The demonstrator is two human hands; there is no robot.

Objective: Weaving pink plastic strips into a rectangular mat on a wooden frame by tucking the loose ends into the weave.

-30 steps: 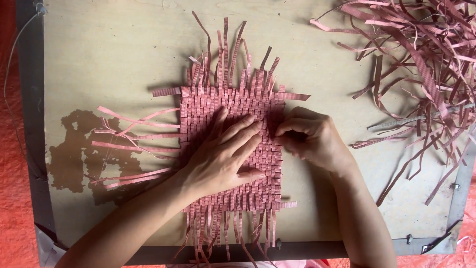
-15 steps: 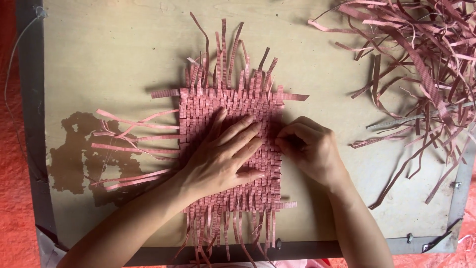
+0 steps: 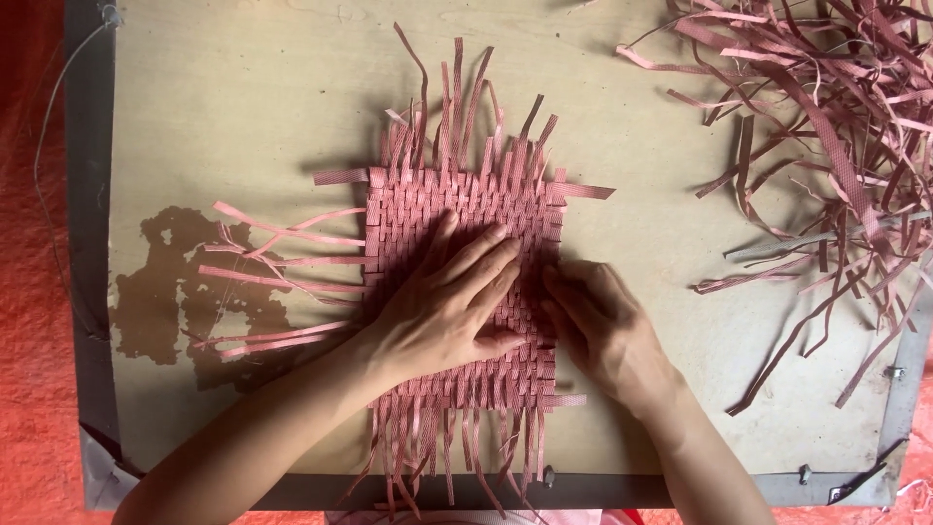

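A square mat woven from pink strips lies in the middle of a wooden board, loose strip ends sticking out on all sides. My left hand lies flat on the mat with fingers spread, pressing it down. My right hand rests at the mat's right edge, fingers curled against the weave; whether it pinches a strip there is hidden by the fingers.
A large heap of loose pink strips fills the board's upper right. A dark worn patch marks the board at the left. The board has a grey metal frame and sits on red cloth.
My right hand has slid down along the mat's right edge, from beside the upper rows to the middle rows. My left hand has stayed flat on the mat.
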